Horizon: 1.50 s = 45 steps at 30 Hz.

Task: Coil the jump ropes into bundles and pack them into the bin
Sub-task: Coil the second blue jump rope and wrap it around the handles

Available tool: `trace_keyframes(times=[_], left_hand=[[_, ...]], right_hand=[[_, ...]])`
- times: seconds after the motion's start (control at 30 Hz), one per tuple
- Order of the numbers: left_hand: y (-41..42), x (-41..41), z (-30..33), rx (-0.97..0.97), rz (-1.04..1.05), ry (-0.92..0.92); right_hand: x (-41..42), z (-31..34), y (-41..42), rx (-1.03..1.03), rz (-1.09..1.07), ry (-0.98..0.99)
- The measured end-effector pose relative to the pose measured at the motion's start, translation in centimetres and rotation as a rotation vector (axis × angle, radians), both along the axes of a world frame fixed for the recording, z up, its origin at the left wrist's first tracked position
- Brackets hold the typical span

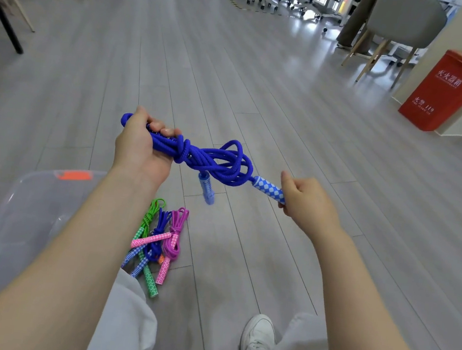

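- A clear plastic bin [18,208] with orange latches sits at the far left on the grey floor [234,89], partly behind the left forearm.
- The left hand [138,147] is held above the floor, its fingers curled tight round one end of the coiled blue jump rope [214,161].
- A turn of rope is wrapped round the bundle just beside that hand; loose loops spread toward the right, and one blurred blue handle [206,189] hangs below.
- On the floor beneath lie bundled ropes in green, blue and pink [159,241], touching one another, near the person's knee.
- The right hand [307,203] pinches the other blue-and-white checked handle [269,189], fingers curled round its end.
- A white shoe [258,342] shows low down; a red box [446,90] stands far right.
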<state>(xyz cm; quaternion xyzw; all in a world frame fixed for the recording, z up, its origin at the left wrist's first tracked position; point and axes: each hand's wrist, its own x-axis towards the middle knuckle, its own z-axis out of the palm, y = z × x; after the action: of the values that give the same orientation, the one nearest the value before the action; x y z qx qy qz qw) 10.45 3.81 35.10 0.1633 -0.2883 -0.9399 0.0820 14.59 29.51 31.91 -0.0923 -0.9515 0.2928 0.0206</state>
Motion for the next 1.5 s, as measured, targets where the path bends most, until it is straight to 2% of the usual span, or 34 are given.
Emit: trace_keyframes(times=[0.1,0.4,0.53,0.7,0.83,0.9,1.03,1.1,1.23,1.37,1.5], left_hand=[[-0.4,0.1,0.3,0.028,0.033,0.01],[-0.2,0.8,0.0,0.069,0.042,0.041],[-0.1,0.5,-1.1,0.121,0.051,-0.028],[-0.2,-0.2,-1.6,0.069,0.034,-0.074],[0.8,0.0,-1.2,-0.026,0.009,-0.055],[1.5,0.1,-1.0,-0.085,-0.004,-0.038],[3.0,0.4,-1.1,-0.189,-0.088,0.002],[3.5,0.5,-1.3,-0.249,-0.153,0.01],[4.0,0.7,-1.4,-0.274,-0.272,0.037],[4.1,0.9,-1.2,-0.324,-0.333,0.061],[3.7,1.6,-1.5,-0.569,-0.352,0.106]], right_hand=[[-0.3,-0.1,0.7,-0.046,-0.046,0.017],[0.1,0.4,2.4,-0.016,-0.137,-0.024],[-0.1,-0.6,1.7,0.05,-0.124,-0.041],[0.0,-1.1,0.2,0.103,-0.078,-0.085],[0.0,-1.6,-1.0,0.146,-0.034,-0.099],[0.1,-1.2,-1.8,0.143,0.006,-0.026],[1.5,0.5,-4.7,-0.099,0.213,0.16],[2.0,0.4,-5.9,-0.127,0.318,0.124],[1.9,-1.1,-6.8,-0.026,0.438,0.037],[1.7,-1.5,-7.5,0.043,0.439,0.034],[1.2,-1.0,-7.4,-0.132,0.335,0.001]])
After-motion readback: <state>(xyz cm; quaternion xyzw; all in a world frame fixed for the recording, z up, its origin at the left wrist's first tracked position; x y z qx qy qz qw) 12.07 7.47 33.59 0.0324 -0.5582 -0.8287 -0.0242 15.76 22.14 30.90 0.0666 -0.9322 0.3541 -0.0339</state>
